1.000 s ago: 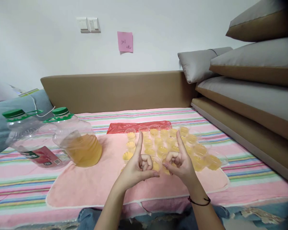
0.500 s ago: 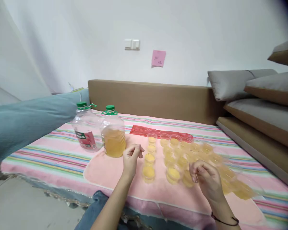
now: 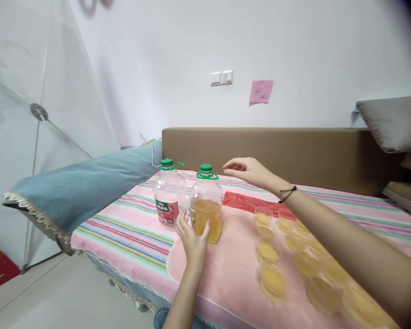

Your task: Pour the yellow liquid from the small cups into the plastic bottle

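Note:
A clear plastic bottle of yellow juice (image 3: 206, 212), about two-thirds full with a green cap, stands upright on the pink mat. In front of its lower left side is my left hand (image 3: 192, 237), thumb and fingers spread; whether it touches the bottle I cannot tell. My right hand (image 3: 246, 170) hangs in the air to the right of the green cap, apart from it, fingers stretched out and holding nothing. Left of the juice bottle stands a second bottle (image 3: 169, 194), seemingly empty, with a pink label. Several clear plastic cups (image 3: 273, 279) of yellow liquid stand in rows on the right.
The pink mat (image 3: 226, 269) lies on a striped cloth (image 3: 123, 233). A flat red plastic wrapper (image 3: 241, 201) lies behind the cups. At the back runs a brown backrest (image 3: 294, 146); a blue-covered armrest (image 3: 99, 178) bounds the left, and a grey cushion (image 3: 397, 123) the right.
The view has swung left. Both hands have moved from beside the cups to the juice bottle, the right reaching across above the cups. The fingers of both hands have opened out.

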The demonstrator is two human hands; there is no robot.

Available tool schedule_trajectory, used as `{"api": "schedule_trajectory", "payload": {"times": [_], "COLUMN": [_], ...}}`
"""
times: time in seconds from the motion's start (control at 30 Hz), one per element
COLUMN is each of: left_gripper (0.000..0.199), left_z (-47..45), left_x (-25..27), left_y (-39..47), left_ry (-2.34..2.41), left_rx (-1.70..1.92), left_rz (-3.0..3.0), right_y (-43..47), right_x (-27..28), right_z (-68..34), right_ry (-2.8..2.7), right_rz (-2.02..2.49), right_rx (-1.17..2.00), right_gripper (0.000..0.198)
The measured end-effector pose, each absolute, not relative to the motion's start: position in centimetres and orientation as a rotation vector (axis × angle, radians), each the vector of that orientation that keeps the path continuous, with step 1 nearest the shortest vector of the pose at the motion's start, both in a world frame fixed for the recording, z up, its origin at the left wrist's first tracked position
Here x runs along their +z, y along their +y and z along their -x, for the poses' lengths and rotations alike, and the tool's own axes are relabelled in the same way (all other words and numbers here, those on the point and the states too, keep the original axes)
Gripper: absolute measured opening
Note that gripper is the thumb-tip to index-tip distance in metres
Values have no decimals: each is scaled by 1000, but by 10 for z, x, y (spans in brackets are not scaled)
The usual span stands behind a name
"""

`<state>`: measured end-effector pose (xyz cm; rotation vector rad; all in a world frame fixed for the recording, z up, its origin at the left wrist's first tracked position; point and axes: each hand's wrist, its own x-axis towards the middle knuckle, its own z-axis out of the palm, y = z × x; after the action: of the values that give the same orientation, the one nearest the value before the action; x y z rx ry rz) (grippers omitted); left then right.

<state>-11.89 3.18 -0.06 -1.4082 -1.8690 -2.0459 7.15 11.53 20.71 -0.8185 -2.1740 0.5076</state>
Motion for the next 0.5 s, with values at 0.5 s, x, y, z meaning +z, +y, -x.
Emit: {"api": "schedule_trajectory", "payload": {"times": [0.5], "left_gripper": [109], "left_z": [105], "left_x": [-22], "left_y": [55], "left_ry": [-2157], "left_rx": [-1855], "left_rz": [1604], "right_y": [154], "right_x": [257], "right_z": [23], "right_ry": [-2771], "right_rz": [1189], "right_rx": [-111], "right_gripper": [62]}}
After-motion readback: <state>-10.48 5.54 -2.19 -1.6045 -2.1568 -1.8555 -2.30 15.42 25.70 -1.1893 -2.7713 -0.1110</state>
